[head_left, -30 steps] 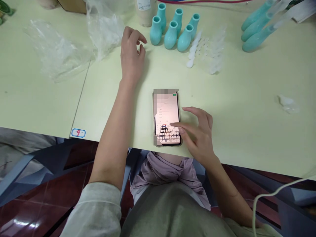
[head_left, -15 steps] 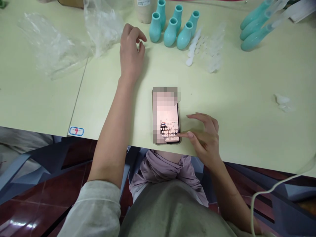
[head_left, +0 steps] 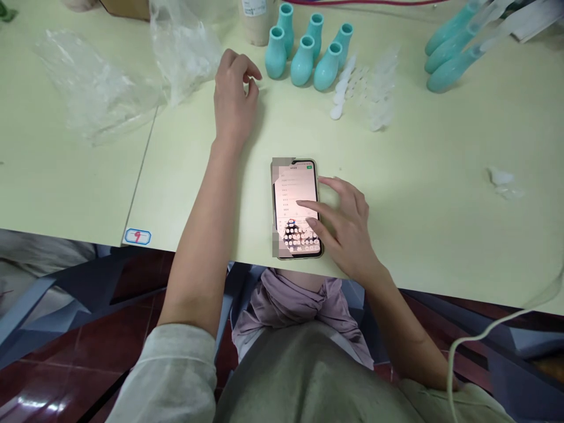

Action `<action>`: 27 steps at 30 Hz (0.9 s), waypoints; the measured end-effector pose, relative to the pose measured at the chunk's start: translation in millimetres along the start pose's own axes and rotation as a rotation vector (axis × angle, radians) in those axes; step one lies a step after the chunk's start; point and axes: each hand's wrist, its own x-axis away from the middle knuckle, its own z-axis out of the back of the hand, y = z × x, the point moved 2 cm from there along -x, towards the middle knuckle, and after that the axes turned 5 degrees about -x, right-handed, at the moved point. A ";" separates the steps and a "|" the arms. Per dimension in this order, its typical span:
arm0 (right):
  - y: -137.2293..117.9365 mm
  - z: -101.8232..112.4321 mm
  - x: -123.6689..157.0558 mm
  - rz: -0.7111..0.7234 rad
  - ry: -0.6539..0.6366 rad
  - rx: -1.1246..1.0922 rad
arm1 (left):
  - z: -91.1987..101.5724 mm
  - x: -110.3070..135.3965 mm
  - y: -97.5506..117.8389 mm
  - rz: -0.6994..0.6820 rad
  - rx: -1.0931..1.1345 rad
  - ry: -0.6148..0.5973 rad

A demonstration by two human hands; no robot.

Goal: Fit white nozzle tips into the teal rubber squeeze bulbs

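Note:
A smartphone lies face up near the table's front edge, its lit screen showing a keyboard below lines of text; part of it is blurred out. Over its right side is my right hand, fingers spread, with the index finger and thumb above the screen. Whether a fingertip touches the glass I cannot tell. My left hand rests on the table farther back, fingers loosely curled and apart, with nothing visible in it. Just right of it stand several turquoise bulb-shaped pieces with open necks.
Clear plastic bags lie to the left. White round-ended pieces and translucent pieces sit behind the phone. Turquoise bulbs with clear tops stand at the back right. A bottle is at the back, and a pale cable hangs front right.
My right hand has moved left and slightly away from me, from the phone's right edge to over its screen, and its fingers have spread. My left hand stays in place.

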 end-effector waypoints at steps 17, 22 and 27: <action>-1.6 3.6 13.2 0.077 0.053 -0.066 | -4.4 -1.6 -7.3 0.044 -0.027 -0.061; -5.9 2.4 20.1 0.121 -0.027 -0.050 | -4.6 -0.9 -6.5 0.054 -0.008 -0.049; -16.5 -4.6 15.2 0.183 -0.122 -0.007 | -3.6 0.2 -2.7 0.038 -0.060 -0.047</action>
